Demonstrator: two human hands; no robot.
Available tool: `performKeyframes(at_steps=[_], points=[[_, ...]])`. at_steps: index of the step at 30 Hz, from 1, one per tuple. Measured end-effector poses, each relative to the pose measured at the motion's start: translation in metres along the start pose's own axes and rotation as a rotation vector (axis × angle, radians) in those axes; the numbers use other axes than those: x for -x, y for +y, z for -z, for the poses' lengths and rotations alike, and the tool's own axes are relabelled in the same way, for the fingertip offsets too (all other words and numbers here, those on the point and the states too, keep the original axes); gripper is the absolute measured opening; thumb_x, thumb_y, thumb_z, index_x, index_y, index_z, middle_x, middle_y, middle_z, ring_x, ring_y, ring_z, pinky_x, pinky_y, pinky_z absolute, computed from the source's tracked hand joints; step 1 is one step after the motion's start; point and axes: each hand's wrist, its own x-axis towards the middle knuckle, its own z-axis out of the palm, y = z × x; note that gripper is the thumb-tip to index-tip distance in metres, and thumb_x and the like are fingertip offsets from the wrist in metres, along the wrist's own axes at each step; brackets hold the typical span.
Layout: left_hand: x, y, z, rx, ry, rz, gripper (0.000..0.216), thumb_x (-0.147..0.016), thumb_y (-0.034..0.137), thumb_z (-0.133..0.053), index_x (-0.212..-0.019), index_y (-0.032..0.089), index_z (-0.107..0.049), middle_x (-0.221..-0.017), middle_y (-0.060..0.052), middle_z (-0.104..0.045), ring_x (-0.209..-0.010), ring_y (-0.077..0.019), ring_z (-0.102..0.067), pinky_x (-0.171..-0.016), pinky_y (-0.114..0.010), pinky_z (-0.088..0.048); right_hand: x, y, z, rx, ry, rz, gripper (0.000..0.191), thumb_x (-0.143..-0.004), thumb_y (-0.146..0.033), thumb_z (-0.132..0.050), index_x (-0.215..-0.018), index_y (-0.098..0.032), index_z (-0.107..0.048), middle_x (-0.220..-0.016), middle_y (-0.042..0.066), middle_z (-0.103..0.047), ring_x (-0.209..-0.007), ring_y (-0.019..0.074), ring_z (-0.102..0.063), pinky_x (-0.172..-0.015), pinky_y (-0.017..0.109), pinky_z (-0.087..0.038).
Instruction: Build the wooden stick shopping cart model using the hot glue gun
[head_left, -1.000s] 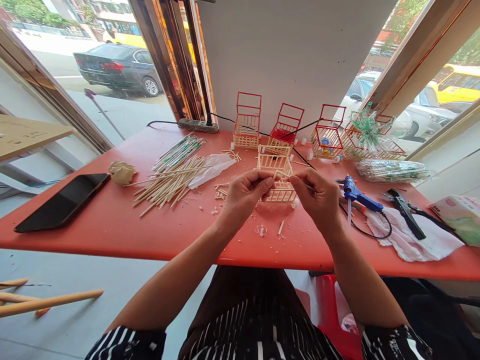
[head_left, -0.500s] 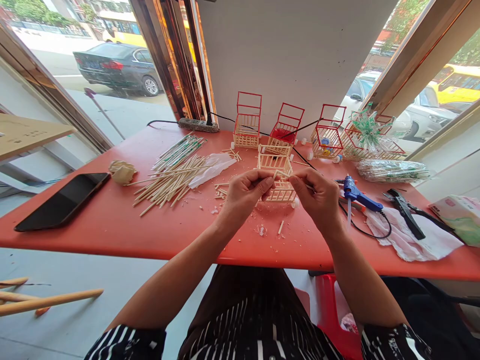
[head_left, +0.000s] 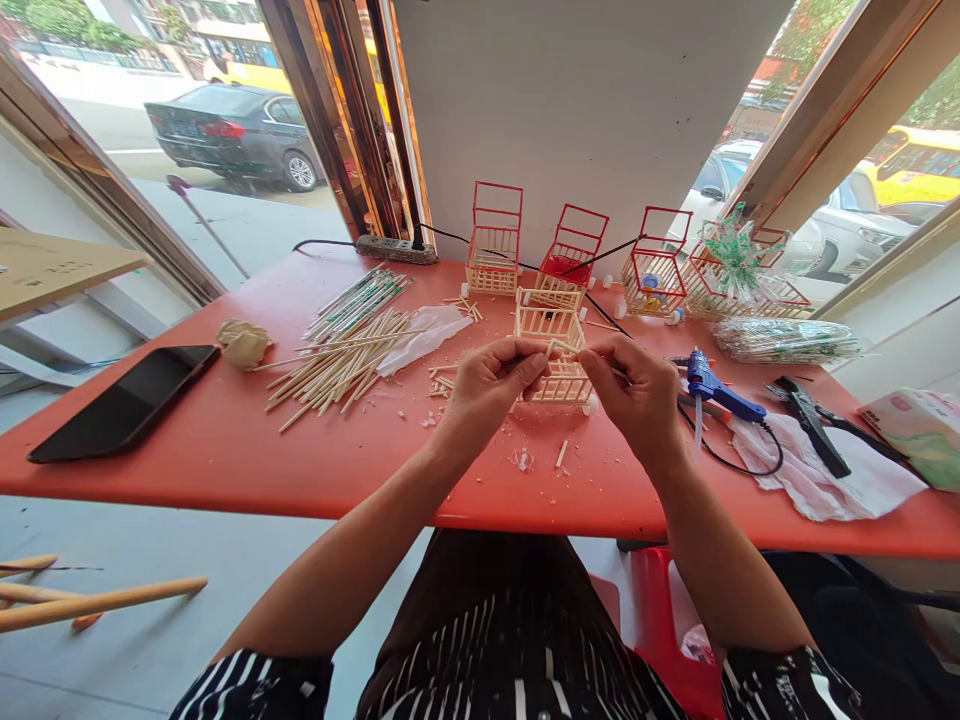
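Note:
My left hand (head_left: 504,385) is closed in a pinch on a short wooden stick, near the middle of the table. Facing it, my right hand (head_left: 630,388) pinches another thin wooden stick (head_left: 566,349); the two pieces meet at an angle between my fingertips. Just behind and below the hands stands a small cart made of pale sticks (head_left: 551,320), partly hidden by them, with a white wheel (head_left: 590,406) at its lower right. A loose stick bit (head_left: 561,455) and wood crumbs lie on the red tabletop in front.
A pile of wooden sticks (head_left: 337,365), wrapped sticks (head_left: 360,300) and a phone (head_left: 124,405) lie left. Finished-looking carts with red frames (head_left: 495,240) line the wall. At right are a blue glue gun (head_left: 720,390), black-handled cutters (head_left: 810,425), a cloth (head_left: 862,490) and a tissue box (head_left: 915,435).

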Motion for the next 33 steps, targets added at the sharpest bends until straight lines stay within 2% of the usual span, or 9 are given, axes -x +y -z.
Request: performKeyframes(at_steps=[5, 13, 20, 29, 33], points=[[0.0003, -0.0006, 0.0006, -0.002, 0.001, -0.006, 0.018, -0.083, 0.034, -0.089, -0.089, 0.017, -0.085, -0.071, -0.001, -0.069, -0.060, -0.0083, -0.056, -0.055, -0.021, -0.046, -0.0005, -0.0009, -0.0004, 0.007, 0.002, 0.000, 0.022, -0.099, -0.031, -0.066, -0.080, -0.021, -0.068, -0.060, -0.006, -0.045, -0.054, 0.0093, -0.033, -0.053, 0.027, -0.026], [0.0006, 0.0006, 0.0012, -0.045, -0.021, -0.015, 0.031, -0.088, 0.046, -0.085, -0.093, 0.016, -0.085, -0.080, -0.005, -0.073, -0.062, -0.0081, -0.056, -0.057, -0.022, -0.046, -0.0010, -0.0019, -0.0014, 0.011, 0.017, -0.003, 0.022, -0.100, -0.031, -0.066, -0.080, -0.020, -0.069, -0.060, -0.007, -0.046, -0.053, 0.0085, -0.032, -0.054, 0.027, -0.028], [-0.0004, -0.0006, 0.0011, -0.064, 0.014, 0.023, 0.025, -0.079, 0.036, -0.091, -0.093, 0.017, -0.085, -0.073, -0.001, -0.072, -0.059, -0.0087, -0.056, -0.054, -0.021, -0.047, -0.0006, -0.0004, -0.0010, 0.024, 0.014, 0.015, 0.022, -0.100, -0.031, -0.067, -0.081, -0.020, -0.070, -0.059, -0.007, -0.046, -0.053, 0.0083, -0.032, -0.052, 0.027, -0.026], [0.0006, 0.0009, 0.0012, -0.134, 0.007, -0.038, 0.023, -0.091, 0.039, -0.079, -0.093, 0.017, -0.083, -0.085, -0.006, -0.079, -0.063, -0.0090, -0.058, -0.056, -0.021, -0.048, -0.0007, -0.0004, -0.0010, 0.028, 0.013, -0.003, 0.023, -0.100, -0.031, -0.067, -0.081, -0.020, -0.070, -0.059, -0.007, -0.047, -0.052, 0.0082, -0.032, -0.052, 0.027, -0.026], [0.0003, 0.0000, 0.0018, -0.135, 0.015, -0.034, 0.024, -0.087, 0.041, -0.084, -0.094, 0.017, -0.084, -0.086, -0.006, -0.080, -0.065, -0.0100, -0.060, -0.056, -0.021, -0.047, -0.0009, 0.0003, -0.0013, 0.035, 0.011, 0.008, 0.022, -0.100, -0.031, -0.067, -0.081, -0.020, -0.071, -0.059, -0.007, -0.047, -0.052, 0.0082, -0.033, -0.052, 0.027, -0.026]])
